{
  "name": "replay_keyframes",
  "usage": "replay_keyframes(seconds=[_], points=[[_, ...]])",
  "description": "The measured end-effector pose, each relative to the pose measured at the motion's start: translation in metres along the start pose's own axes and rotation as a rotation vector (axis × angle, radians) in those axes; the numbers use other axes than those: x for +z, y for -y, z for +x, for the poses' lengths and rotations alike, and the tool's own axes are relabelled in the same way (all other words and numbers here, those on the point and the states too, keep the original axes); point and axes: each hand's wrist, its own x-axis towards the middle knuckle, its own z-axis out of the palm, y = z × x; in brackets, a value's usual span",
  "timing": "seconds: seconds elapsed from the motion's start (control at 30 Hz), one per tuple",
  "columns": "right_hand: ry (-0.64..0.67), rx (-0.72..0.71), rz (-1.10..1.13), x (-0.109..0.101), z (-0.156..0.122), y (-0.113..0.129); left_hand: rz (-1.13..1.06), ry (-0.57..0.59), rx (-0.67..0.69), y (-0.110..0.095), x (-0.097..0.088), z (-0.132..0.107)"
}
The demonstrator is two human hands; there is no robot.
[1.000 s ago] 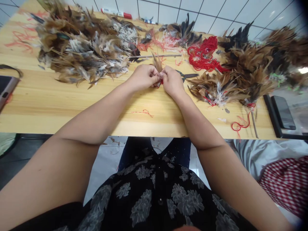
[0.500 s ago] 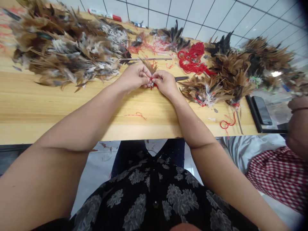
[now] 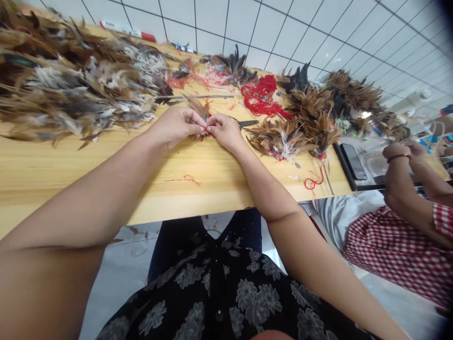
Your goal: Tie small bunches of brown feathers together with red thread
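Note:
My left hand (image 3: 179, 125) and my right hand (image 3: 225, 133) meet over the table, thumbs and fingertips pinched close together. Between them is a small bunch of brown feathers (image 3: 198, 106), its tips fanning out beyond my fingers. Red string (image 3: 203, 138) shows at the base of the bunch, and both hands pinch it there. My fingers hide most of the binding. Dark blades of scissors (image 3: 248, 123) stick out just past my right hand. A loose feather cluster bound with red string (image 3: 283, 141) lies to the right of that hand.
A big feather heap (image 3: 81, 94) covers the table's left; a thin stick (image 3: 198, 97) lies behind my hands. Tangled red yarn (image 3: 260, 97), feather bundles (image 3: 311, 106), a phone (image 3: 354, 161) and a red marker (image 3: 127, 30) lie around. A co-worker's hands (image 3: 399, 150) are at right.
The view has swung to the right, so the table's things appear further left and more of the co-worker's arms shows. My hands keep their pinch at the feather bunch.

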Motion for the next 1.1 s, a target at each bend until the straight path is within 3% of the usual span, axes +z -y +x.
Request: replay_keyframes(seconds=[0.2, 0.43, 0.6, 0.87, 1.1], points=[[0.015, -0.037, -0.114, -0.005, -0.002, 0.006, 0.078, -0.027, 0.039, 0.000, 0.005, -0.002], [0.035, -0.036, -0.159, -0.007, -0.008, 0.015, 0.155, -0.003, 0.221, 0.007, 0.005, -0.001], [0.016, 0.006, -0.012, -0.004, -0.004, 0.005, 0.197, -0.056, 0.296, 0.009, 0.009, -0.005], [-0.091, 0.102, 0.408, 0.002, 0.006, -0.006, 0.213, -0.105, 0.211, -0.004, 0.015, -0.014], [-0.087, 0.094, 0.366, -0.002, 0.005, 0.001, 0.223, -0.089, 0.279, -0.004, 0.014, -0.013]])
